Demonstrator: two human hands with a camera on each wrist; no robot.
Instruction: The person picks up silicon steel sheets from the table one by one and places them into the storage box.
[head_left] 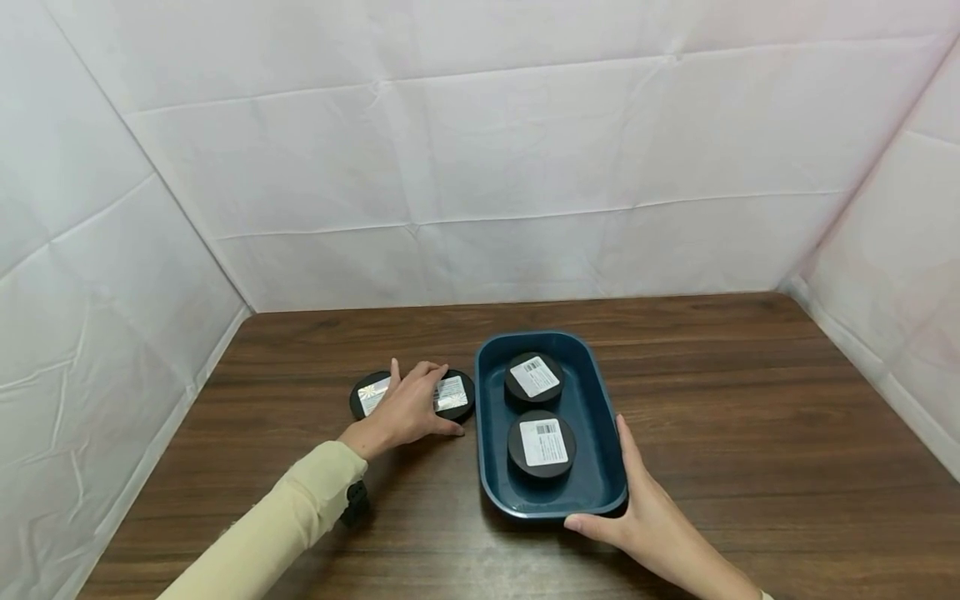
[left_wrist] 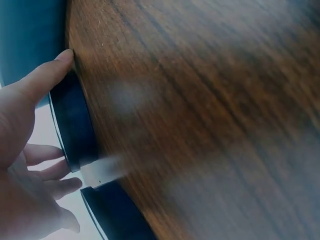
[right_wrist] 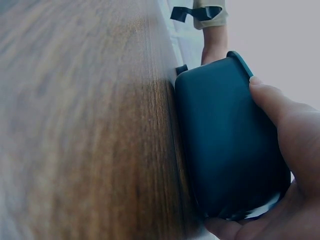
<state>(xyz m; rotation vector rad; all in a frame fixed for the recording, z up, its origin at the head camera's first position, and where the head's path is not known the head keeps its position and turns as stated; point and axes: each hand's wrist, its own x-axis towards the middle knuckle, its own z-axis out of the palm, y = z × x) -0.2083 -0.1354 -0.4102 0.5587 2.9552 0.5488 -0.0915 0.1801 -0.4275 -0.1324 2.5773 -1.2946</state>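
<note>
Two flat round black containers with white labels lie side by side on the table. Over the right-hand one (head_left: 455, 392) spreads my left hand (head_left: 408, 408), thumb along its near edge and fingers reaching across to its far edge. The left-hand round container (head_left: 370, 393) sits partly behind that hand. A dark blue tray (head_left: 600, 467) stands just to the right, with two more labelled round containers, a far one (head_left: 534, 379) and a near one (head_left: 542, 446), inside it. My right hand (head_left: 648, 512) grips the tray's near right corner, its thumb at the rim (right_wrist: 240, 62).
Brown wood-grain table (head_left: 750, 417) extends on both sides of the tray. White sheeting (head_left: 525, 150) rises behind the table and along its left and right. A black strap (head_left: 356, 502) hangs from my left wrist.
</note>
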